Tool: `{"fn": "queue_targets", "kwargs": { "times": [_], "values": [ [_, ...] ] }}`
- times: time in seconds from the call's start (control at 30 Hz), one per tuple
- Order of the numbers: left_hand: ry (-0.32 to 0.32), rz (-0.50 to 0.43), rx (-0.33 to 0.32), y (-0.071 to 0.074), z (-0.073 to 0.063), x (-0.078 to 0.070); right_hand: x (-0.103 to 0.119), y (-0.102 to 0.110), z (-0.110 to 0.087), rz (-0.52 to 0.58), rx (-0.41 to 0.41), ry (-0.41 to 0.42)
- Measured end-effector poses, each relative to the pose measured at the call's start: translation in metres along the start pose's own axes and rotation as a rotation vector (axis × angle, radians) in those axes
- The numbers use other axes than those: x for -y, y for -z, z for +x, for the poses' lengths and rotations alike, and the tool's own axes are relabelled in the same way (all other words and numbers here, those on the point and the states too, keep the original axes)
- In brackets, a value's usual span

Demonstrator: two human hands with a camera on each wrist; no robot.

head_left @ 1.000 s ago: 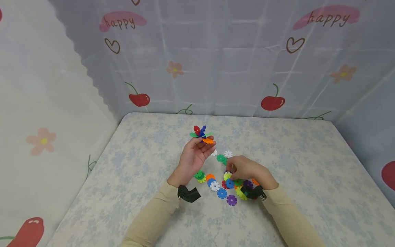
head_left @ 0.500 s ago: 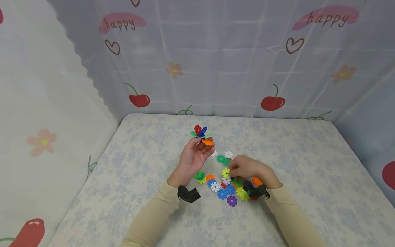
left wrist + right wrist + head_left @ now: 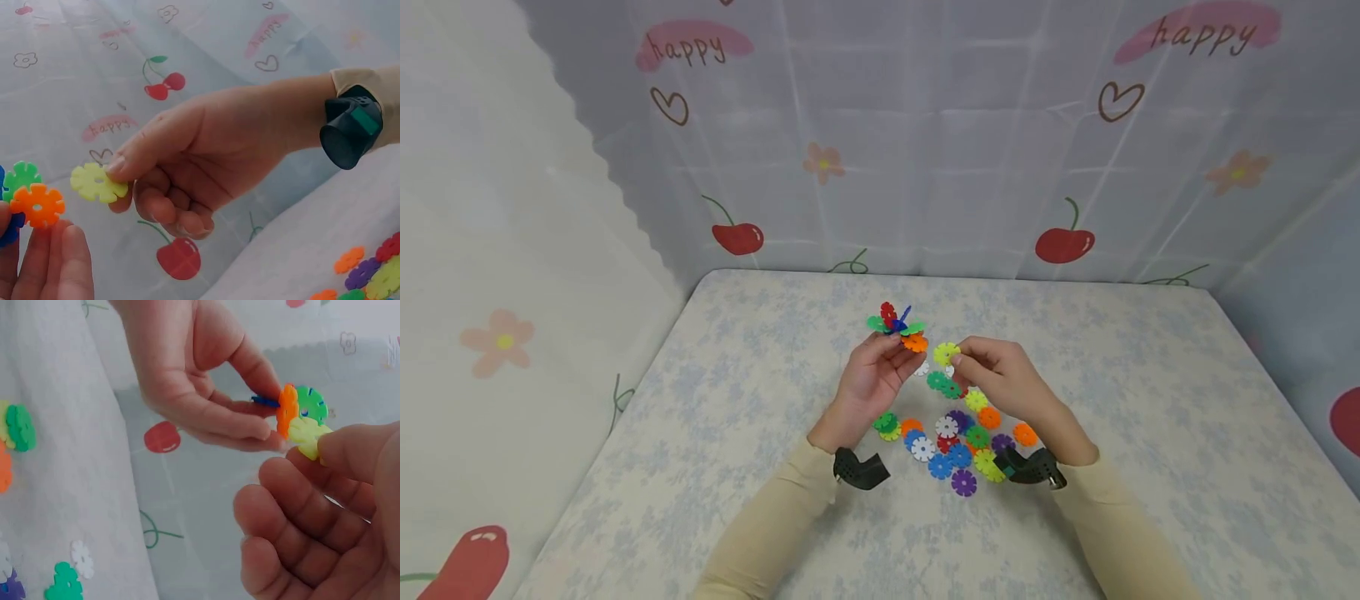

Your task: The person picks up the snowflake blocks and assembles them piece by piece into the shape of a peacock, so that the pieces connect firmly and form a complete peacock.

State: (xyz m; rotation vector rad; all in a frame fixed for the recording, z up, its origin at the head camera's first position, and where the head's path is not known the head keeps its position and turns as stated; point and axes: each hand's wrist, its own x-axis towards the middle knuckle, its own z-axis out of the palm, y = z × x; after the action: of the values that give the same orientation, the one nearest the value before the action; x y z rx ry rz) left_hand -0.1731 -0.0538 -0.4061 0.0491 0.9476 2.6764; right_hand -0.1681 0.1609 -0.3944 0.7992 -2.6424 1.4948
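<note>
My left hand point(image 3: 874, 375) holds up a cluster of joined notched plastic discs point(image 3: 897, 326), pinched between thumb and fingers. Its pieces are blue, red, green and orange; the orange disc point(image 3: 38, 206) faces the other hand in the left wrist view. Between thumb and forefinger my right hand point(image 3: 1004, 373) pinches a single yellow notched disc point(image 3: 97, 182). That disc is raised just right of the cluster, and in the right wrist view the yellow disc point(image 3: 307, 435) overlaps the orange piece. The other fingers of the right hand curl loosely.
Below the hands, several loose notched discs lie on the patterned tablecloth point(image 3: 760, 358), among them a purple disc point(image 3: 964, 482), a white disc point(image 3: 922, 450) and an orange disc point(image 3: 1026, 434). A curtain point(image 3: 925, 150) printed with cherries hangs behind the table.
My right hand has lifted the yellow disc from the pile up toward the cluster. The left hand has stayed nearly in place, turning the cluster slightly.
</note>
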Motion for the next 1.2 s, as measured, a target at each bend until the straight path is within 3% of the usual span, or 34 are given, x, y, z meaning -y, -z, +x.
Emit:
{"fn": "queue_targets", "kwargs": {
  "times": [0.2, 0.57, 0.93, 1.2],
  "values": [
    [-0.037, 0.049, 0.046, -0.001, -0.003, 0.004, 0.013, -0.001, -0.004, -0.041, -0.065, 0.046],
    [-0.144, 0.150, 0.084, -0.001, -0.005, 0.006, 0.015, 0.000, -0.005, -0.103, -0.078, 0.067],
    [-0.151, 0.204, 0.103, -0.003, -0.006, 0.007, 0.016, 0.002, -0.006, -0.143, -0.047, 0.159],
    [-0.197, 0.275, 0.096, -0.002, -0.007, 0.007, 0.016, 0.001, -0.007, -0.146, -0.067, 0.148]
  ]
}}
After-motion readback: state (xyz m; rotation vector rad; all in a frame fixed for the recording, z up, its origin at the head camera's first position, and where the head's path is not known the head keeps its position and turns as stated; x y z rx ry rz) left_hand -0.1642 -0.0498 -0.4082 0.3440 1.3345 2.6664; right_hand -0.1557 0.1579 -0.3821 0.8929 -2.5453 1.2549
